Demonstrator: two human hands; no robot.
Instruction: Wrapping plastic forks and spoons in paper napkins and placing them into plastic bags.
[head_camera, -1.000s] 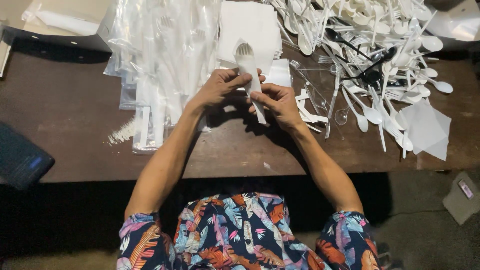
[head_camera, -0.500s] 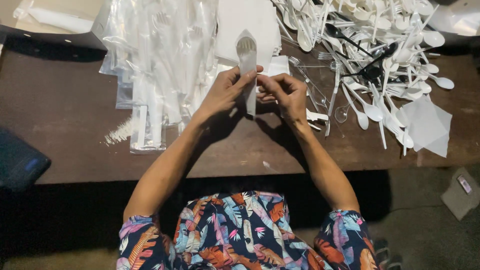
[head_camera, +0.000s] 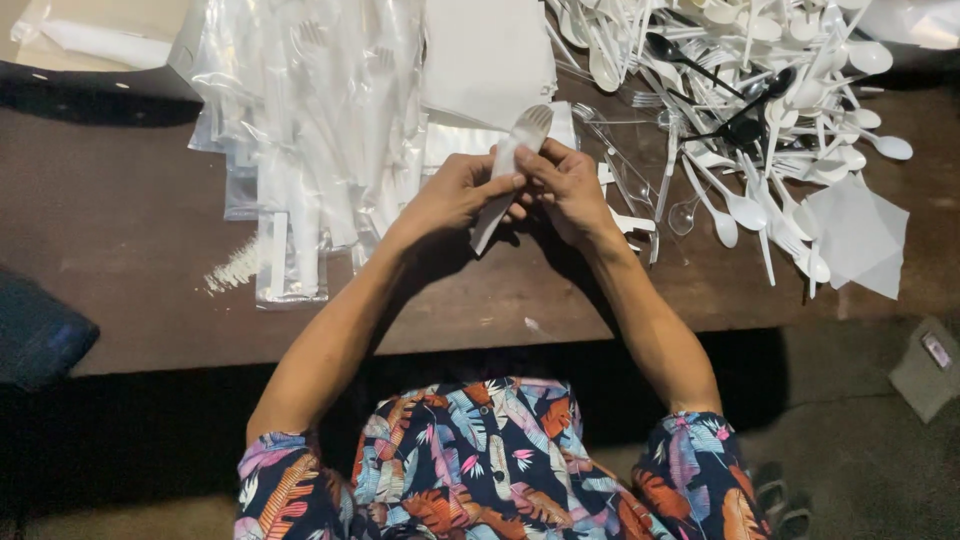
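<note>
Both hands, left (head_camera: 452, 195) and right (head_camera: 567, 185), pinch the fork bundle (head_camera: 508, 170) over the table (head_camera: 120, 260). It's tilted more than a second ago, fork head toward the napkins (head_camera: 487, 55), so they're turning it.

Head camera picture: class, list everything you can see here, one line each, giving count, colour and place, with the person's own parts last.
Fork and napkin bundle: one, white, held up between both hands over the table middle.
Clear plastic sleeves: a heap, too many to count, see-through, top left of the table.
Napkins: a stack, white, top middle.
Loose spoons and forks: a large pile, mostly white, a few black or clear, top right.
Single napkin: one, white, right edge of the pile.
Table: one, dark brown wood.
Dark object: one, blue-black, left edge.
Left hand: fingers grip the bundle.
Right hand: fingers pinch the bundle.
</note>
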